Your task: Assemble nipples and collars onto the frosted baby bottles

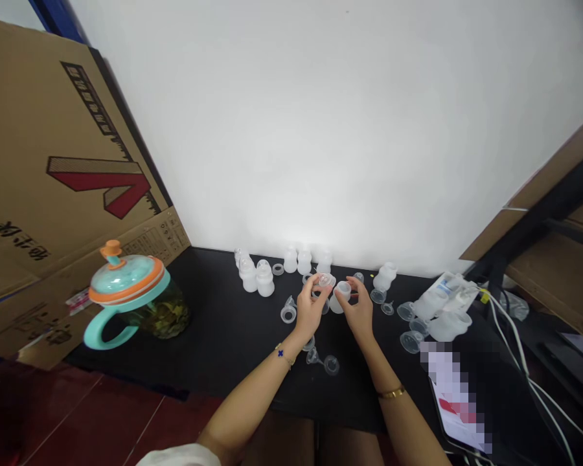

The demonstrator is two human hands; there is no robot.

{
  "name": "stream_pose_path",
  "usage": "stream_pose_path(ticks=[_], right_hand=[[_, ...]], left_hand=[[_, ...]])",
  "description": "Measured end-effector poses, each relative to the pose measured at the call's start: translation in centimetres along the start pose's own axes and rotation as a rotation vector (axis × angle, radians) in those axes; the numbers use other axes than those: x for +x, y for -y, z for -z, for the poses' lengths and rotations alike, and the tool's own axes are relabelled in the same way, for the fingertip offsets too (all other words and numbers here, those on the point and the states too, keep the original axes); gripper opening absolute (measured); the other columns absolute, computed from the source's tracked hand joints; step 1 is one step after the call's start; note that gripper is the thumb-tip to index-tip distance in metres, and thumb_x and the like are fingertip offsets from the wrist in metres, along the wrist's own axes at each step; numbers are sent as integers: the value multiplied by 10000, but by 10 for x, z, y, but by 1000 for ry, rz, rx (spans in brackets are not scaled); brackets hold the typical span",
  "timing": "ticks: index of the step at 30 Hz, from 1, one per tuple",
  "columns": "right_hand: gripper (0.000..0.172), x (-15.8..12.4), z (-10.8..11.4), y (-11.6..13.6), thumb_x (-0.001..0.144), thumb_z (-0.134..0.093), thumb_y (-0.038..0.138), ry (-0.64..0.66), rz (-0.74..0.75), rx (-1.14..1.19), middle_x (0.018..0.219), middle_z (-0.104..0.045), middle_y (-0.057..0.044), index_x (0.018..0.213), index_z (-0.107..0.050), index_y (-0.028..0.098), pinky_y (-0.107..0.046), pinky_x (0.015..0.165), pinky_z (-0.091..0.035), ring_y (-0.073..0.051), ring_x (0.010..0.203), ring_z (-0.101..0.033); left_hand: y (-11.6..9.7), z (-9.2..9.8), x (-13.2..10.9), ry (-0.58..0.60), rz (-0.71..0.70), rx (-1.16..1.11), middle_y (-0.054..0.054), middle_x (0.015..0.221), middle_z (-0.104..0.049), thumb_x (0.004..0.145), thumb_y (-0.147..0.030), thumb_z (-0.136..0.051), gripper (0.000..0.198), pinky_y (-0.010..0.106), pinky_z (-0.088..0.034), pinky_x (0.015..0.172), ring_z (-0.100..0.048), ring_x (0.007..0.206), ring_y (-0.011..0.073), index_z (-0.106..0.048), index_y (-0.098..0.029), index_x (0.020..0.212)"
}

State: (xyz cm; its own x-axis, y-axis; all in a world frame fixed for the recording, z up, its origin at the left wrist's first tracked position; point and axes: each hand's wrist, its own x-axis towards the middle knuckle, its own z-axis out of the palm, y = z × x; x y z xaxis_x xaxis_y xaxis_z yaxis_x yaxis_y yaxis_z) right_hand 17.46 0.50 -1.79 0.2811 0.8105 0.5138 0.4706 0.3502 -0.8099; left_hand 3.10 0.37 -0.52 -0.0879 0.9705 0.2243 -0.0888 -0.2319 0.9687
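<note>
Between the fingers of my left hand (310, 309) is a small clear plastic cap (326, 279), tilted. My right hand (359, 309) grips an open white baby bottle (341, 299) by its side, just right of the cap. Cap and bottle are close but apart. Beneath and around my hands lie clear rings and teats, among them a ring (288, 314) by my left wrist and a clear lid (331, 365) nearer the front edge. Several capped bottles (257, 278) stand to the left. More white bottles (297, 260) stand along the wall.
A large lidded jug (136, 298) with a turquoise handle stands at the left, before a cardboard box (53, 162). To the right are a loose bottle (385, 277), a bag of bottles (444, 304), clear domed covers (411, 342), a phone (459, 401) and white cables (515, 343).
</note>
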Motion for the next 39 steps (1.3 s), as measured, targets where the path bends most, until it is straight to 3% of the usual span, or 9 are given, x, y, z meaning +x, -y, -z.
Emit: stream_pose_path(ticks=[6,11,15,22,39], right_hand=[[340,1,3,10,809,-685,451,127,-5,21,1057,-701,-98,1053,-676,214,-350,696,-508,-261,925,-645],[332,-1,1,16,782,-714,468,229,-45,79,998,-699,-75,1004,-670,225,-303,619,-477,-246,889,-640],[380,-4,-3,18,751,-720,462,245,-73,113,1006,-711,-72,1044,-675,223,-293,602,-480,-240,873,-647],[529,-5,-7,11,725,-739,396,258,-115,177,1136,-730,-94,1212,-632,219,-315,662,-517,-256,952,-662],[464,-6,-10,5,762,-720,409,279,-123,136,1119,-743,-57,1189,-650,242,-339,719,-523,-247,908,-682]], left_hand=[[-3,0,-1,13,10,-3,105,1153,-707,872,-527,-680,540,255,-558,655,-691,978,229,-602,-213,1305],[-2,1,-1,-37,-106,62,111,1278,-669,880,-446,-695,460,348,-546,894,-641,1150,259,-616,-224,1275],[-1,2,-1,-64,-180,125,92,1217,-682,847,-393,-737,412,403,-471,1031,-629,1159,254,-631,-232,1211],[-4,2,-3,-18,-221,224,75,1138,-696,834,-346,-743,312,392,-462,991,-628,1099,253,-675,-235,1118],[-2,-1,-1,94,-254,221,66,1078,-712,793,-283,-747,313,402,-500,950,-649,1013,245,-681,-220,1092]])
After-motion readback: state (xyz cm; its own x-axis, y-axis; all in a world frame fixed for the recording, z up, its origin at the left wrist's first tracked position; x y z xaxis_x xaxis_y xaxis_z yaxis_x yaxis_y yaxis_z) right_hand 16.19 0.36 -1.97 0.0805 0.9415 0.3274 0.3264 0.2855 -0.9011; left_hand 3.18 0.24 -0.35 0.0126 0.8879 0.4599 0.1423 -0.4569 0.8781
